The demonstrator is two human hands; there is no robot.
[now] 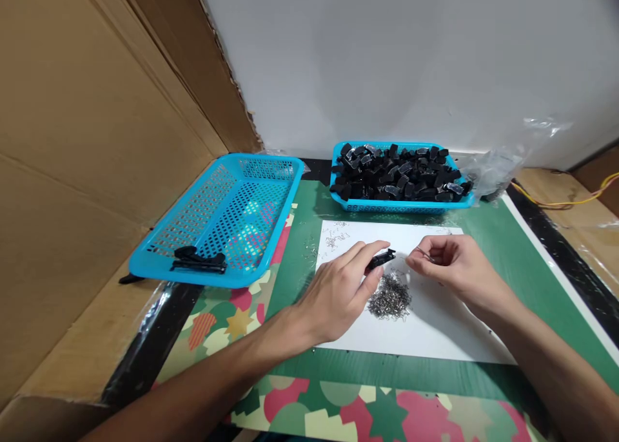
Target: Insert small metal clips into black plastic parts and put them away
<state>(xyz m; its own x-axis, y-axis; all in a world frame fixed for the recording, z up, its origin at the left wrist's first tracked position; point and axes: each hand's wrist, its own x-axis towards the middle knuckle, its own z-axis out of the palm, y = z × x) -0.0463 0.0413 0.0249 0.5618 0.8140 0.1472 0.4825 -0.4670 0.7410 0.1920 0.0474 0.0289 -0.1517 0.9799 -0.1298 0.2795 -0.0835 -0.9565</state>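
A small black plastic part (382,259) is gripped between the thumb and fingers of my left hand (338,292), above the white sheet (435,332). To its right, my right hand (447,261) pinches a thin metal piece (425,255) between thumb and forefinger, its fingers curled in. The two hands are apart. Below and between them lies a pile of small silvery metal pieces (389,297). More thin metal pieces (336,240) are scattered at the sheet's upper left.
A blue basket (401,206) full of black parts (401,171) stands at the back. Another blue basket (285,236) at the left holds a few black pieces (198,260). A clear plastic bag (498,168) lies at the back right. Cardboard (87,139) walls the left side.
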